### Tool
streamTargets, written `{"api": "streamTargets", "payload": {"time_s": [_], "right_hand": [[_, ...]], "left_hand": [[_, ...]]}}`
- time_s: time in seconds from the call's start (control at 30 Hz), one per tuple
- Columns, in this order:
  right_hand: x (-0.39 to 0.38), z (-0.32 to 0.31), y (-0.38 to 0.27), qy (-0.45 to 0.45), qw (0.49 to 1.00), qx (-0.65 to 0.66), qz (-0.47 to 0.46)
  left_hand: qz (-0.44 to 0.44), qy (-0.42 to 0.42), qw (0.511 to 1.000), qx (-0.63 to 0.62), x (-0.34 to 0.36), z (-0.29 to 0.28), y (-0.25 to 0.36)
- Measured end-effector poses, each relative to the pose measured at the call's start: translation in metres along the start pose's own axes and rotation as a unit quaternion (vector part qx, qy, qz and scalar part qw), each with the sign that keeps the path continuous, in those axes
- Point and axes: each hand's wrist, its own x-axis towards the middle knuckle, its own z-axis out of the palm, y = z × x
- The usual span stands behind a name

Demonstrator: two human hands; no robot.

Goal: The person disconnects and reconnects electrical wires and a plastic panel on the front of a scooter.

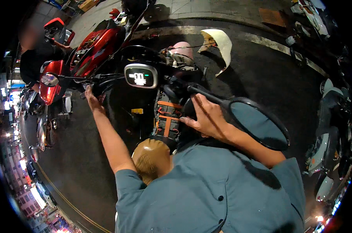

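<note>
I am astride a scooter with its front covering off. My left hand (90,97) is at the left end of the handlebar, closed round the grip, its fingers partly hidden. My right hand (211,116) curls over the dark right grip (188,108), thumb toward me. Between them a lit display (141,76) shows white and green marks. A round mirror (49,80) sticks out on the left, a large oval mirror (258,123) on the right. Below the bar lie dark battery blocks with orange straps (168,123). A tan rounded seat (149,155) shows by my body.
Ahead, a cream curved panel (224,48) stands on the road near a pink rounded part (182,50). At left, a person in black (34,64) is beside a red scooter (100,48). Parked scooters (319,153) line the right side. A yellow piece (137,111) is low by the frame.
</note>
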Motion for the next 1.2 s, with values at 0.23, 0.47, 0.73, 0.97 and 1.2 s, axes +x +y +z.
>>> {"api": "streamTargets", "payload": {"time_s": [0.23, 0.47, 0.73, 0.97, 1.2], "right_hand": [[-0.001, -0.014, 0.041, -0.208, 0.97, 0.101, 0.07], [-0.045, -0.081, 0.089, -0.215, 0.945, 0.196, -0.148], [-0.035, -0.136, 0.221, -0.164, 0.97, 0.145, -0.102], [0.032, -0.102, 0.267, -0.206, 0.952, 0.143, -0.174], [0.138, -0.063, 0.312, -0.226, 0.945, 0.078, -0.224]], "left_hand": [[0.036, 0.016, 0.998, 0.05, -0.117, 0.077, 0.017], [-0.047, -0.054, 0.997, -0.016, -0.209, 0.02, -0.143], [-0.347, -0.042, 0.931, 0.108, -0.416, 0.203, -0.268], [-0.315, -0.072, 0.942, 0.087, -0.416, 0.302, -0.275], [-0.297, -0.006, 0.955, 0.004, -0.394, 0.374, -0.286]]}}
